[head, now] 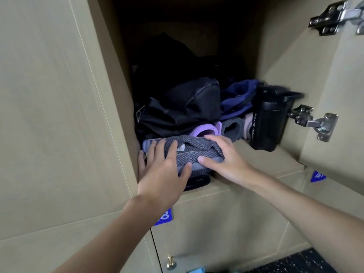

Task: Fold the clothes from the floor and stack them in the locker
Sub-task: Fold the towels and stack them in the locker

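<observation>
Two hands on one folded grey knit garment (pixel 195 152), at near left corner of the open locker (pixel 256 166) shelf. Stacked on a folded black garment (pixel 199 181), just inside the shelf's near edge.

Pressed from above by the left hand (pixel 163 168): fingers spread and nearly straight across the left half, thumb along the near face, little finger off the left side by the locker wall. Nothing gripped there.

Held at the right end by the right hand (pixel 226 160): fingers curved over the top, thumb pushed into the near face, cloth pinched between.

Just behind, a rolled purple mat (pixel 204 130); touching or not, could not tell. Lined up to its right: rolled grey mat (pixel 232 128), pink roll (pixel 248 125), then black sport bottle (pixel 267 125) standing at the shelf's right side. Piled on the rolls: black bag (pixel 189 103) and crumpled blue cloth (pixel 238 97). Far back too dark to read.

Swung open at right: locker door (pixel 334 75), metal hinge (pixel 313 121) just beside the bottle. Fixed below the shelf: blue number tag (pixel 164 216), partly hidden by the left forearm; second blue tag (pixel 317 176) at lower right. Brass knob (pixel 170 263) on the lower door.
</observation>
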`<state>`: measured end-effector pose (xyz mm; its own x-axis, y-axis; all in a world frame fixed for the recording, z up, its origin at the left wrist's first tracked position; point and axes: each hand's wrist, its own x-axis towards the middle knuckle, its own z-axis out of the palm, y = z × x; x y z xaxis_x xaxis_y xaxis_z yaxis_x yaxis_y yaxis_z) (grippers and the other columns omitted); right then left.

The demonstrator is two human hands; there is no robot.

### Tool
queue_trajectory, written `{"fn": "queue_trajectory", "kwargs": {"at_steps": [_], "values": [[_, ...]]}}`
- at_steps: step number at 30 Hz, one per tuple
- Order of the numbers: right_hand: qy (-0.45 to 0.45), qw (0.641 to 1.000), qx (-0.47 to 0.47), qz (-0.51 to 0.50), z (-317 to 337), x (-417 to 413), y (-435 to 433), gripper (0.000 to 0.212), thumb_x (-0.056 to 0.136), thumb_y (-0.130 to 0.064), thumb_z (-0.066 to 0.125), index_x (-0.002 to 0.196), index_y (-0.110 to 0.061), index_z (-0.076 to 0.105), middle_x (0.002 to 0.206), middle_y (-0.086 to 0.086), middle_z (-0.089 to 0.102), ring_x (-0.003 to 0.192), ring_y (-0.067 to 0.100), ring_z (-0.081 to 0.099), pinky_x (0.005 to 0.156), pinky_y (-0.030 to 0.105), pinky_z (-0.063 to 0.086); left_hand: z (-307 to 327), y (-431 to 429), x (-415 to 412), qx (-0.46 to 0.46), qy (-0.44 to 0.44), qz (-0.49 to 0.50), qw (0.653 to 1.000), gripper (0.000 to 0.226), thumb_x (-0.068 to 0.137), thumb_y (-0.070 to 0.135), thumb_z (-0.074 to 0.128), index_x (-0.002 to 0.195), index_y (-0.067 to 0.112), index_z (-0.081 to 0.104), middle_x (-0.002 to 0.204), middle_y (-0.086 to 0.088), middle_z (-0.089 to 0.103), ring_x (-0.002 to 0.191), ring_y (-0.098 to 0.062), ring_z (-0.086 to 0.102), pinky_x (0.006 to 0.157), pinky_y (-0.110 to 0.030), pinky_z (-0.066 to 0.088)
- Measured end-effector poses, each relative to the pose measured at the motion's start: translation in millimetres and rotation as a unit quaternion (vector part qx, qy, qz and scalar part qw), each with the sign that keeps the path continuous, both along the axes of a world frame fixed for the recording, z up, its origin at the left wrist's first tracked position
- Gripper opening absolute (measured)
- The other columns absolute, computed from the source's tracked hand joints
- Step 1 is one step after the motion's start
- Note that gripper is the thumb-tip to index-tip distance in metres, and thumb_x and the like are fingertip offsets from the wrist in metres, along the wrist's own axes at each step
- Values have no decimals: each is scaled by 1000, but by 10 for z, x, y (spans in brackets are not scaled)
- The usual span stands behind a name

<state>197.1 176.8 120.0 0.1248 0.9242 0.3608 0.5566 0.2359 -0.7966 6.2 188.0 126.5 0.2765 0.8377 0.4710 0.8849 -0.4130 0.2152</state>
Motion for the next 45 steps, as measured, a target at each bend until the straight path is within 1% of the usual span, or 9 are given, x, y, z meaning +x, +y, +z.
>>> {"fn": "queue_trajectory", "kwargs": {"at_steps": [3,7,14,17,23,28,36,43,45], "values": [[-27,1000,3,-6,-53,-8,84,62,84,-33,76,138,-25,47,134,-5,38,118,1,42,88,-6,24,8,27,5,-5,57,21,998,71,98,59,25,158,23,20,164,-5,19,152,-22,9,124,-47,0],[-40,999,-10,-11,-76,-30,130,70,85,-38,73,145,-25,40,142,-2,35,123,4,40,98,11,25,29,40,6,0,113,38,993,70,100,57,28,159,21,14,164,-8,17,152,-25,10,123,-50,3],[2,999,-23,-39,-46,-65,-178,90,85,-45,72,155,-25,19,155,1,28,139,10,32,113,22,23,61,-89,-20,1,69,4,998,70,98,53,39,158,21,21,163,-9,20,151,-27,11,122,-51,4],[0,999,-27,-47,-81,-46,-413,97,81,-48,74,155,-23,16,156,1,31,143,13,31,120,36,25,85,-243,-54,14,51,-26,998,67,97,49,45,155,20,30,161,-12,24,151,-30,15,121,-53,8],[-2,995,-76,-71,-266,-138,-1063,93,83,-46,73,154,-24,18,151,10,30,136,21,39,115,41,34,63,-748,-74,58,61,-99,992,50,93,42,52,133,13,55,138,-13,49,129,-36,42,107,-50,30],[-7,990,-120,-74,-618,-345,-1689,64,91,-30,68,145,-19,36,135,9,40,124,18,46,102,31,40,-242,-1183,-70,-70,75,-174,979,38,96,39,51,127,17,58,128,-8,56,121,-31,47,102,-43,36],[-15,967,-238,-94,-1697,-660,-2569,34,93,-20,64,124,-7,56,103,5,55,94,24,55,90,33,44,-1198,-1912,-263,-261,204,-209,920,33,95,40,51,121,22,58,123,-5,63,115,-29,57,97,-39,43],[8,932,-352,-80,-2708,-1015,-3316,30,96,-24,58,123,-11,57,103,3,57,90,20,58,69,26,43,-1792,-2309,-647,-341,295,-222,864,37,99,43,48,127,19,52,121,0,59,108,-23,55,86,-35,43],[7,923,-378,-64,-2937,-1122,-3487,33,97,-25,56,127,-11,54,109,5,57,96,20,58,74,28,45,-1981,-2385,-761,-356,309,-223,853,39,99,42,49,130,19,50,113,0,57,102,-23,55,82,-35,43]]}}
